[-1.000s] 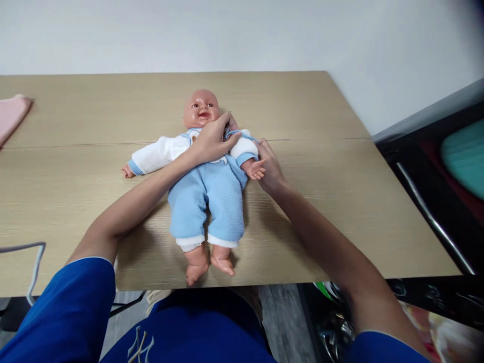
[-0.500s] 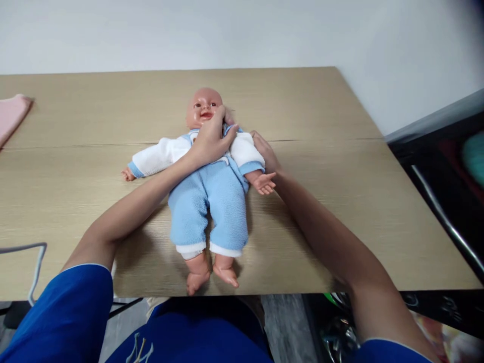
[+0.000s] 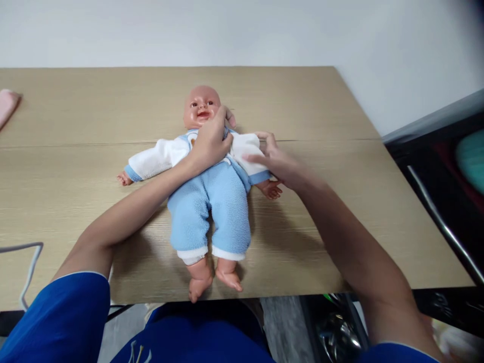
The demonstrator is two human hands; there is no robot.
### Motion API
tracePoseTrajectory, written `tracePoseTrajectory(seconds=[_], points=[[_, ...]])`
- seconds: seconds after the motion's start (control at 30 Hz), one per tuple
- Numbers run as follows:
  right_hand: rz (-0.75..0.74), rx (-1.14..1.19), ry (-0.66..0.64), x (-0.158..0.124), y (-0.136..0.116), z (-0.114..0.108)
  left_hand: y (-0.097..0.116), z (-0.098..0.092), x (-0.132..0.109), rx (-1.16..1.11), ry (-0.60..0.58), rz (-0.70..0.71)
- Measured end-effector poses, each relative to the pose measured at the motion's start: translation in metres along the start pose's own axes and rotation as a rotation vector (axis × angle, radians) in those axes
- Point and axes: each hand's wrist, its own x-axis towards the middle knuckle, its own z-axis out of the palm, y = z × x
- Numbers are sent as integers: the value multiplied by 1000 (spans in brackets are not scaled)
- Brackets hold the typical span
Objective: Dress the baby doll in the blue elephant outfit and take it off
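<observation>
A baby doll (image 3: 202, 103) with a bald head lies on its back, wearing a fleece outfit with white sleeves and light blue trousers (image 3: 209, 206). Its bare feet point toward me. My left hand (image 3: 212, 138) is closed on the outfit at the doll's collar and shoulder, close to its chin; some fingertips are hidden. At the doll's white sleeve (image 3: 245, 146) on the right, my right hand (image 3: 278, 159) wraps around the cloth. Its thumb, slightly blurred, lies over the front, and the other fingers are at the far side. The doll's small hand (image 3: 272, 189) shows below the blue cuff.
The doll rests on a wooden table (image 3: 325, 217) with a seam across it, against a white wall (image 3: 227, 33). A piece of pink cloth (image 3: 7, 107) lies at the far left. A bent grey rod (image 3: 32, 272) stands at the lower left. Dark furniture (image 3: 438, 181) borders the right side.
My right hand has shifted right and over the sleeve, its thumb now on the front. The sleeve's cuff sits lower, nearer the doll's hand. My left hand stays at the shoulder, thumb drawn in.
</observation>
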Motion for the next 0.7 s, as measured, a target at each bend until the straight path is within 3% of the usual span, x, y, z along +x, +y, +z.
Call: tracePoseTrajectory(seconds=[0.1,0.2,0.27,0.37,0.53,0.7], points=[[-118,-328,-74,-37,-20,-26,-4,5,1,-39,39,29],[-201,-516,-52,-48,-26,-56,-9,11,2,-78,71,78],[-184,-476,-15,-41,-14,-75,-11,13,2,-95,70,92],[-156,-311,156,-22,20,-93,-10,13,2,-106,56,85],[-205,-163,267,-6,62,-103,10,1,0,-50,22,204],[-244,-192,250,-1,77,-107,35,-16,-6,18,-207,356]])
